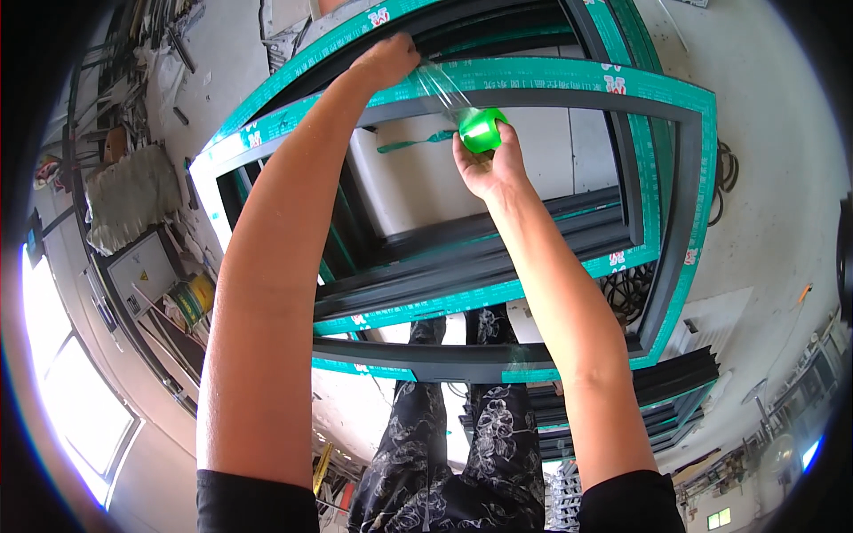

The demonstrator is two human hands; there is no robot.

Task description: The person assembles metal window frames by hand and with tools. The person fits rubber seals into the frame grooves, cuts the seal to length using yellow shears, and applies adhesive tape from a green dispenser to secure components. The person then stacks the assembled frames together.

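My right hand (490,169) cups a bright green tape roll (482,131) from below, its thumb and fingers around the sides. From the roll a wrinkled strip of clear tape (442,89) runs taut, up and to the left, to my left hand (388,60). That hand's fingers are closed at the far end of the strip, over the far bar of a dark grey frame (551,96) faced with green printed film. The left fingertips are partly hidden, so whether they press the strip onto the bar cannot be told.
More film-covered frames (622,35) are stacked beneath and behind. A twisted green film scrap (415,142) shows inside the frame opening. Dark profiles (684,377) lie at the near right, coiled black cable (727,182) on the floor. Shelving with a grey cloth (133,195) stands left.
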